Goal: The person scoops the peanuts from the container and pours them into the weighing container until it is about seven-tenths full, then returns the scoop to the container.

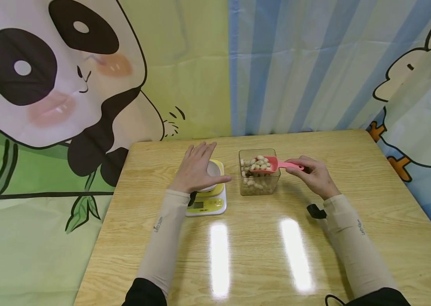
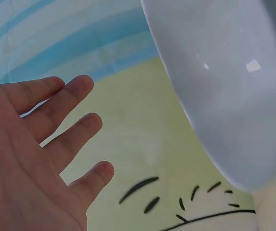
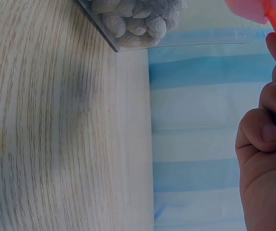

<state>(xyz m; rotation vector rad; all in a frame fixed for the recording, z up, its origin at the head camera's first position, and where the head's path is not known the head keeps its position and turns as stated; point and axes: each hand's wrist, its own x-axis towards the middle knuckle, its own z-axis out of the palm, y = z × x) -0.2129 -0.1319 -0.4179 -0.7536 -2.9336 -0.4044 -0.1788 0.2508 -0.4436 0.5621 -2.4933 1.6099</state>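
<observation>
I have the right hand (image 1: 316,176) gripping a pink scoop (image 1: 274,165) of peanuts (image 1: 259,162) at the clear container (image 1: 276,187); left, by the kitchen scale (image 1: 219,205), the left hand (image 1: 195,172) spreads wide.

Left of the gripping right hand (image 1: 313,176), the left hand (image 1: 195,171) partly hides the white bowl (image 1: 213,169) — the display (image 1: 198,205) on the kitchen scale (image 1: 218,205) is too small to read. Beyond the grip, the right wrist view crops the pink scoop (image 3: 251,8).

Scoop (image 1: 273,163) is smooth plastic; box (image 1: 275,183) looks clear, glossy plastic. Nuts (image 1: 260,164) look rough, matt. Bowl (image 2: 224,86) is smooth, glossy. Table (image 1: 257,255): grained wood, glossy.
</observation>
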